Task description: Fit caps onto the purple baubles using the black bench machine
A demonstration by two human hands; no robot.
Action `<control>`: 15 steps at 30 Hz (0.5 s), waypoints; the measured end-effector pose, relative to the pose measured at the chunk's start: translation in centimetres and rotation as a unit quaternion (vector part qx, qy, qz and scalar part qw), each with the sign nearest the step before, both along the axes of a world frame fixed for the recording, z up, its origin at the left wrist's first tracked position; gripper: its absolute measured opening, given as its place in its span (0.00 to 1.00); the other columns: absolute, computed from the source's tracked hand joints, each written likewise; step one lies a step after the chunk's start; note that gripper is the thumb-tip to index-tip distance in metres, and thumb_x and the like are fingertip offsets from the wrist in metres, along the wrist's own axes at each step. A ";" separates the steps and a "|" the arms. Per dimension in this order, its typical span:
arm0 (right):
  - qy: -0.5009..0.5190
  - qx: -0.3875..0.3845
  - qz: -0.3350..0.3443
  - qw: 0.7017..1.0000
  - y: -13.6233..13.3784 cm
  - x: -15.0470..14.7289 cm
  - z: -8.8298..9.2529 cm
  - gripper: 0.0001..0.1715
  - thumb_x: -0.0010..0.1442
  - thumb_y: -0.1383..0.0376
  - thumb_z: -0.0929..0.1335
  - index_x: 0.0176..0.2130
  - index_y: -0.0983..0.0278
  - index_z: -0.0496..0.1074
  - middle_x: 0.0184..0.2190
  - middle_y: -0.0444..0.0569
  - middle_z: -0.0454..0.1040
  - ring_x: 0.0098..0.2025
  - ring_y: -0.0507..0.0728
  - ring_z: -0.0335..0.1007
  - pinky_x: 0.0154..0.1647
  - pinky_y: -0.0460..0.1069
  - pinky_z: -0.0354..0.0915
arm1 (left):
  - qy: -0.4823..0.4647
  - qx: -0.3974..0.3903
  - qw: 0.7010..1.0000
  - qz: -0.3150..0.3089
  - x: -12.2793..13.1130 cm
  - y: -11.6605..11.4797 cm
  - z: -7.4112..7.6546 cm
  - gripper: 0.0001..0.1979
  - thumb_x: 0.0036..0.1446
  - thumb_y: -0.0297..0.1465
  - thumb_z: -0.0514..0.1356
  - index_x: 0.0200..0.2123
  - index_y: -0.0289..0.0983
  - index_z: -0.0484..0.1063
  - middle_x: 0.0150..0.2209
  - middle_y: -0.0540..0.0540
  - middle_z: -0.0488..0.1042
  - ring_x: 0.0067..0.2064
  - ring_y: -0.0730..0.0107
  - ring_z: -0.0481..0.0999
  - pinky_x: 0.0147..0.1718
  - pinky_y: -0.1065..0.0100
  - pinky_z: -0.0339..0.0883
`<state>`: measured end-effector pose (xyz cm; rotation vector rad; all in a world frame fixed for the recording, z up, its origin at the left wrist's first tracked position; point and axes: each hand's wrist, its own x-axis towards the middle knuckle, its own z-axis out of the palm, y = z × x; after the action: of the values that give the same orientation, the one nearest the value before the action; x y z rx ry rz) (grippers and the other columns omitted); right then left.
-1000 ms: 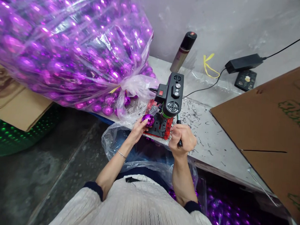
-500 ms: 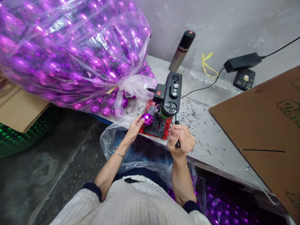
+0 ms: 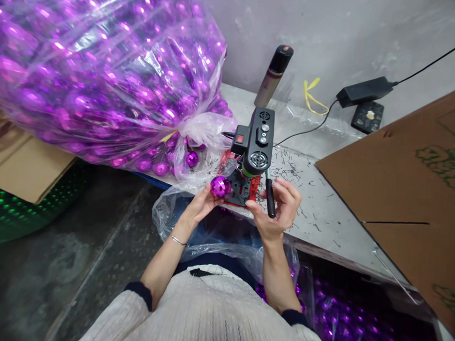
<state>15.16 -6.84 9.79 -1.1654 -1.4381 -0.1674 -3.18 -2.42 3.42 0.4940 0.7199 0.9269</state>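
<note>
A shiny purple faceted ball ornament (image 3: 220,187) is held in the fingers of my left hand (image 3: 201,205), just left of a small black bench press (image 3: 259,141). The press has a red switch, round vents and a dark base plate (image 3: 237,187) on a red mat. Its black lever handle (image 3: 270,198) points down toward me. Around that handle my right hand (image 3: 278,209) is open, fingers and thumb apart, not gripping it. Another purple ball (image 3: 192,159) lies by the knot of the clear bag.
A huge clear bag of purple balls (image 3: 114,75) fills the left. Behind the press stands a spray can (image 3: 274,74). Small dark bits litter the tabletop (image 3: 324,205). A power adapter (image 3: 364,91) and cardboard box (image 3: 409,163) are at right; more purple balls (image 3: 353,316) sit below.
My right hand has loosened from the lever, its fingers spreading. The lever handle has swung slightly. My left hand has drawn the ball a little toward me, away from the press head.
</note>
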 end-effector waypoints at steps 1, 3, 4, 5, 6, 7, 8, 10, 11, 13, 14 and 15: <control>0.042 -0.032 -0.004 0.999 -0.9 -0.2 -0.9 0.40 0.60 0.49 0.74 0.63 0.63 0.63 0.55 0.62 0.73 0.47 0.60 0.78 0.38 0.52 0.76 | 0.019 0.025 0.999 -0.011 0.1 -0.6 0.0 0.32 0.47 0.52 0.74 0.49 0.37 0.79 0.45 0.40 0.84 0.43 0.61 0.84 0.43 0.67 0.78; 0.078 -0.148 0.064 0.984 -3.4 -0.5 -3.0 0.43 0.64 0.45 0.69 0.68 0.64 0.58 0.57 0.63 0.73 0.47 0.59 0.80 0.43 0.53 0.78 | 0.063 0.072 0.994 -0.044 0.8 -2.2 -0.1 0.35 0.40 0.45 0.79 0.50 0.37 0.78 0.46 0.41 0.83 0.46 0.60 0.83 0.49 0.65 0.76; 0.069 -0.205 0.108 0.970 -4.8 -0.6 -4.1 0.39 0.66 0.45 0.67 0.66 0.63 0.61 0.56 0.62 0.75 0.50 0.60 0.79 0.46 0.54 0.78 | 0.081 0.089 0.991 -0.066 1.4 -3.1 -0.2 0.36 0.38 0.42 0.81 0.50 0.37 0.78 0.47 0.41 0.82 0.48 0.59 0.82 0.51 0.64 0.75; 0.063 -0.233 0.116 0.964 -6.4 -0.6 -5.1 0.35 0.66 0.46 0.67 0.64 0.61 0.65 0.55 0.59 0.77 0.53 0.61 0.79 0.49 0.55 0.78 | 0.093 0.100 0.987 -0.090 2.1 -4.0 -0.3 0.36 0.37 0.40 0.81 0.51 0.38 0.77 0.49 0.41 0.81 0.50 0.58 0.81 0.53 0.63 0.74; 0.070 -0.242 0.089 0.964 -7.9 -0.5 -6.1 0.31 0.66 0.49 0.68 0.62 0.60 0.68 0.54 0.57 0.78 0.54 0.61 0.78 0.52 0.56 0.77 | 0.097 0.105 0.983 -0.113 2.9 -5.1 -0.4 0.37 0.38 0.40 0.81 0.52 0.38 0.77 0.51 0.41 0.80 0.51 0.58 0.80 0.54 0.62 0.73; 0.081 -0.248 0.064 0.963 -9.4 -0.2 -7.0 0.28 0.66 0.53 0.69 0.61 0.59 0.69 0.54 0.56 0.78 0.55 0.61 0.77 0.54 0.57 0.77 | 0.096 0.105 0.981 -0.135 3.8 -6.1 -0.6 0.38 0.39 0.40 0.80 0.53 0.38 0.75 0.53 0.40 0.78 0.52 0.57 0.80 0.54 0.61 0.73; 0.092 -0.262 0.052 0.959 -10.9 0.1 -7.7 0.27 0.66 0.55 0.69 0.62 0.58 0.68 0.55 0.55 0.77 0.57 0.61 0.77 0.56 0.57 0.76 | 0.094 0.103 0.978 -0.155 4.8 -7.1 -0.7 0.39 0.40 0.41 0.80 0.55 0.39 0.74 0.54 0.39 0.77 0.53 0.58 0.79 0.54 0.60 0.73; 0.104 -0.289 0.033 0.951 -13.5 1.1 -8.9 0.33 0.64 0.54 0.70 0.64 0.60 0.66 0.58 0.57 0.76 0.58 0.63 0.75 0.57 0.59 0.75 | 0.098 0.103 0.970 -0.199 6.5 -8.7 -0.9 0.42 0.41 0.42 0.79 0.59 0.40 0.70 0.57 0.38 0.75 0.51 0.60 0.80 0.51 0.61 0.74; 0.113 -0.292 0.012 0.950 -14.7 1.9 -9.5 0.35 0.62 0.53 0.72 0.64 0.60 0.66 0.57 0.57 0.76 0.57 0.64 0.76 0.56 0.60 0.75 | 0.110 0.111 0.961 -0.227 7.1 -9.2 -0.9 0.44 0.41 0.42 0.79 0.60 0.40 0.69 0.57 0.37 0.75 0.48 0.62 0.81 0.48 0.62 0.75; 0.145 -0.276 -0.051 0.949 -17.1 4.3 -10.8 0.36 0.58 0.50 0.73 0.61 0.61 0.69 0.54 0.58 0.77 0.54 0.67 0.77 0.54 0.64 0.76 | 0.162 0.158 0.936 -0.270 7.5 -9.1 -0.8 0.40 0.47 0.43 0.76 0.61 0.40 0.69 0.53 0.38 0.77 0.44 0.65 0.82 0.45 0.63 0.76; 0.181 -0.254 -0.135 0.940 -18.2 5.8 -11.8 0.37 0.57 0.50 0.73 0.60 0.61 0.69 0.54 0.58 0.76 0.53 0.68 0.77 0.54 0.66 0.75 | 0.210 0.200 0.919 -0.266 7.1 -8.4 -0.7 0.35 0.51 0.44 0.74 0.59 0.40 0.70 0.51 0.40 0.79 0.43 0.65 0.82 0.44 0.63 0.76; 0.212 -0.209 -0.249 0.922 -19.4 7.6 -13.0 0.37 0.55 0.49 0.73 0.60 0.61 0.70 0.54 0.59 0.75 0.51 0.69 0.77 0.54 0.69 0.74 | 0.272 0.252 0.899 -0.234 6.3 -7.3 -0.6 0.28 0.56 0.44 0.71 0.57 0.40 0.73 0.49 0.41 0.80 0.43 0.64 0.81 0.46 0.62 0.76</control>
<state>22.81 -26.22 -3.23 -1.7856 -0.7900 0.0485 3.14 -9.75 2.78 1.3646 0.8049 0.5015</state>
